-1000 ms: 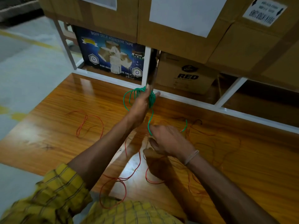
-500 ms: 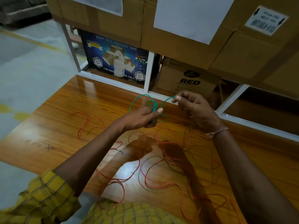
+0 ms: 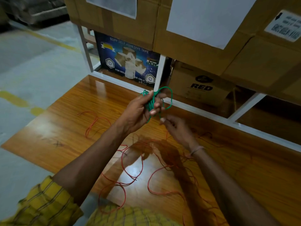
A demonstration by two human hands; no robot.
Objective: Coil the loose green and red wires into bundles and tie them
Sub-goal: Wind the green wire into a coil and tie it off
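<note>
Coiling of the green wire (image 3: pixel 153 103) looks nearly done: most of it sits as a tight bundle raised above the surface, with one wide loop standing out toward the shelf frame and a short tail hanging below. The left hand (image 3: pixel 140 110) is curled around that bundle and clamps it. The right hand (image 3: pixel 177 129) hovers just beneath, fingers loosely bent; whether it pinches the tail is not clear from this view. My reading is that the step in hand is finishing the green bundle, and the next move calls for catching the loose end and winding it around the middle to tie it, while the left keeps the turns from springing apart.

Red wires (image 3: pixel 135 173) lie untouched in loose, overlapping loops across the wooden surface (image 3: pixel 68 115), some under the forearms, one loop well apart to the left.

Behind, a white shelf frame (image 3: pixel 160 72) holds a blue tape carton (image 3: pixel 128 62) in one bay and a brown box marked RED (image 3: pixel 200 85) in the next; both are closed, contents unseen. Large cardboard cartons (image 3: pixel 187 43) sit above.
</note>
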